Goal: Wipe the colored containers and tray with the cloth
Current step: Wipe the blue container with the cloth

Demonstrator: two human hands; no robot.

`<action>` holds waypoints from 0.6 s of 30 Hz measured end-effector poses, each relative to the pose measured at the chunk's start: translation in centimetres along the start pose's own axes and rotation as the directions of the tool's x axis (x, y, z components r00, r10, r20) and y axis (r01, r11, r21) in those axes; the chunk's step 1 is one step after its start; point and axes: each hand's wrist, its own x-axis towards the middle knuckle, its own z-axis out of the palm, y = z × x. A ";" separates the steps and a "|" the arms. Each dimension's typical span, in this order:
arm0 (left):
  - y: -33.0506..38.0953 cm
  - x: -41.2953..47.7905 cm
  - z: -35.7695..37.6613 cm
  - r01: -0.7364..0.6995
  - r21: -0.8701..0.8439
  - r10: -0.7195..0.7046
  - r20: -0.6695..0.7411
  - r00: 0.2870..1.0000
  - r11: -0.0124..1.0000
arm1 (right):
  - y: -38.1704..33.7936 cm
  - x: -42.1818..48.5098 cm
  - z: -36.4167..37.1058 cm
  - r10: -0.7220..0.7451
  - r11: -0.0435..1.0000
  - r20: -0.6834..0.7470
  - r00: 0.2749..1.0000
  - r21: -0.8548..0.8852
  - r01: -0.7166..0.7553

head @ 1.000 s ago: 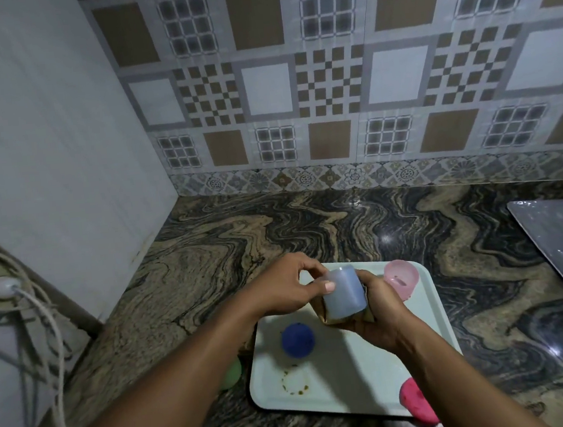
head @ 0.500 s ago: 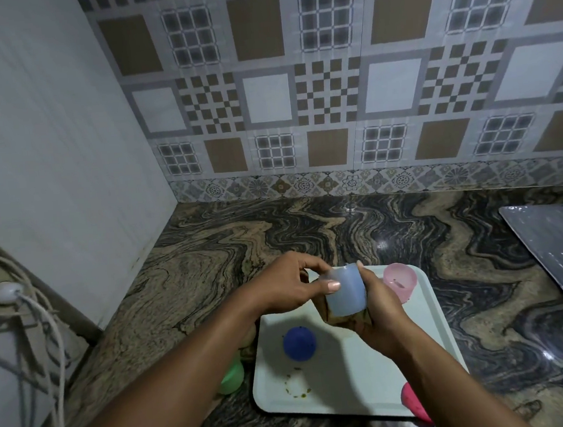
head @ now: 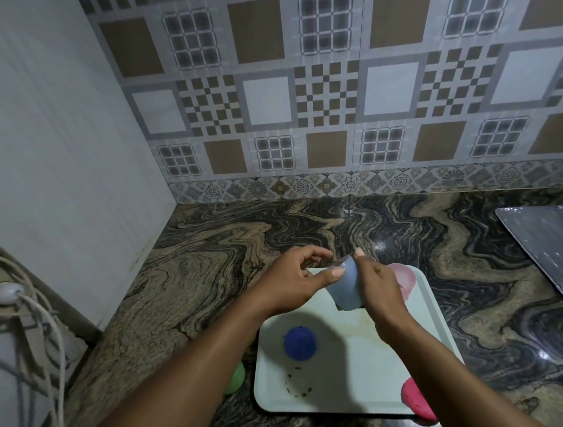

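Both hands hold a pale blue container [head: 345, 288], tilted, above the far end of the pale tray [head: 353, 371]. My left hand [head: 292, 283] pinches its rim with the thumb. My right hand [head: 382, 288] presses against its right side, fingertips at the rim. A dark edge shows under the container; I cannot tell whether it is the cloth. On the tray stand a dark blue container [head: 300, 343] and a light pink container [head: 406, 278]. A bright pink container [head: 416, 401] sits at the tray's near right corner. A green container [head: 236, 377] lies left of the tray, partly behind my left forearm.
Brown-green residue [head: 298, 389] marks the tray's near part. A shiny metal sheet [head: 560, 265] lies on the marbled counter [head: 210, 272] to the right. A white wall closes the left side, with a plug and cables [head: 6, 293]. Patterned tiles back the counter.
The pale blue container has tipped over towards the left hand. My right hand has slid from beneath it up along its side to the rim.
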 end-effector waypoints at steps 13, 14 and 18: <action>-0.9 -1.2 -1.2 0.205 -0.495 -0.175 0.107 0.979 0.844 | 1.9 1.3 -0.5 0.070 0.930 -0.125 0.990 0.367 -0.019; -1.0 -1.1 -1.2 0.226 -0.561 -0.190 0.124 0.974 0.796 | 1.7 0.5 -0.1 -0.078 0.948 -0.115 0.990 0.298 0.110; -1.3 -1.1 -0.9 0.209 -0.725 -0.129 0.165 0.978 0.656 | 1.9 -1.4 1.5 -0.391 0.913 0.189 0.901 0.206 0.353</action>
